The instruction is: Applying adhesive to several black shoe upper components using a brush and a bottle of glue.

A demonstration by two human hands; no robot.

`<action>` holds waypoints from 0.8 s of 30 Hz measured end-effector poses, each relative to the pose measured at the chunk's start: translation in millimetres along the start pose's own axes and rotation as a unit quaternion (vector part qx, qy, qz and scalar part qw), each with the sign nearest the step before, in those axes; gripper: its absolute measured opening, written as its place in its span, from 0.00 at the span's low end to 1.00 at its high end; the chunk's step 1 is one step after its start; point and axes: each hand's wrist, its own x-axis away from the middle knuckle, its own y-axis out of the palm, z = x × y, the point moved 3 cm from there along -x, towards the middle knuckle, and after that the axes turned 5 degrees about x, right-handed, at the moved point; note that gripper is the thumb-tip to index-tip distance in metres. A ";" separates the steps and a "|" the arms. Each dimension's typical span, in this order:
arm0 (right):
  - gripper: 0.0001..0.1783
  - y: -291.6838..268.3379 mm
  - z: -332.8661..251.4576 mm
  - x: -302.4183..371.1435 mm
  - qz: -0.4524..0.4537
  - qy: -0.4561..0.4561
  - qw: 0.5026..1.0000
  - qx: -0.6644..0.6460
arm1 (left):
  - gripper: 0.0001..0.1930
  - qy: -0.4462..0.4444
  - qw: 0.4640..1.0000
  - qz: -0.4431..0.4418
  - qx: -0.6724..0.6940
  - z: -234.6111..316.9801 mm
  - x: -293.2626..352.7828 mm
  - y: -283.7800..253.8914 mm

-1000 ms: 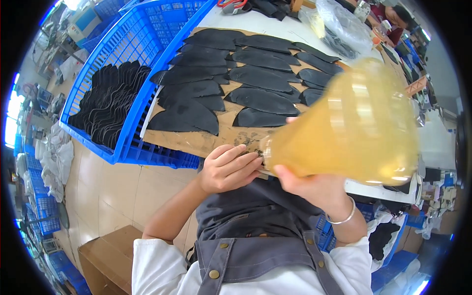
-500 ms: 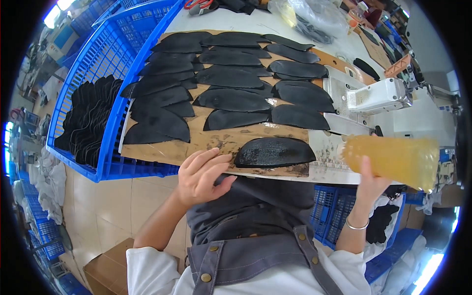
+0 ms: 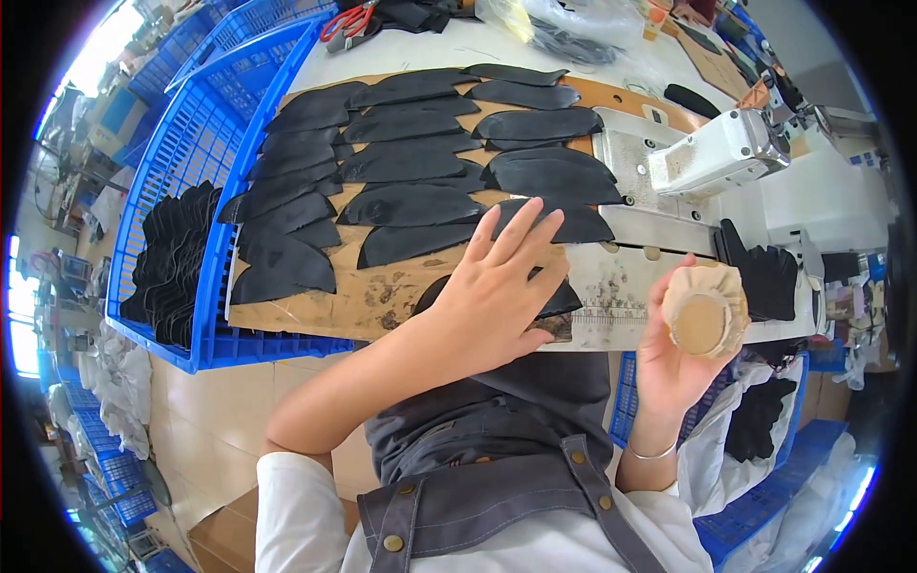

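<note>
Your right grip (image 3: 667,368) closes around the container (image 3: 707,320), a tan thing held up just past the near edge of the surface (image 3: 435,48), its round end facing the camera: a flat disc ringed by crumpled lobes. Your left grip (image 3: 497,296) is spread, palm down and fingers apart, over a black piece (image 3: 562,304) near the front edge; its two ends show on either side of your hand, and you cannot tell from this view how firmly the palm meets it. That piece lies partly on the cardboard (image 3: 325,315), whose right end meets a ruler (image 3: 611,310) along the edge. Beyond your left fingers, more black pieces (image 3: 411,205) lie in overlapping columns across the cardboard. Right of them stands a white machine (image 3: 716,155), and dark cloth (image 3: 769,282) lies just beyond the container. On your left, a blue crate (image 3: 202,346) sits beside the cardboard, with a stack of wavy black parts (image 3: 167,263) inside. Toward the far side of the surface are red-handled scissors (image 3: 349,24) and a clear bag (image 3: 573,29). You wear a bracelet (image 3: 652,455) on your right wrist and a dark apron (image 3: 497,497).
</note>
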 end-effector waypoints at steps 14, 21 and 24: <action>0.33 -3.2 5.5 0.7 0.117 -0.034 0.992 -0.014 | 0.26 0.008 0.999 0.012 -0.042 1.7 -9.4 9.1; 0.36 -0.6 7.1 1.4 0.041 0.017 0.999 0.019 | 0.24 0.027 0.998 0.043 -0.040 5.6 0.3 4.5; 0.36 9.0 18.3 -0.2 0.096 0.011 0.995 0.021 | 0.21 0.027 0.998 0.056 -0.004 4.2 0.5 5.3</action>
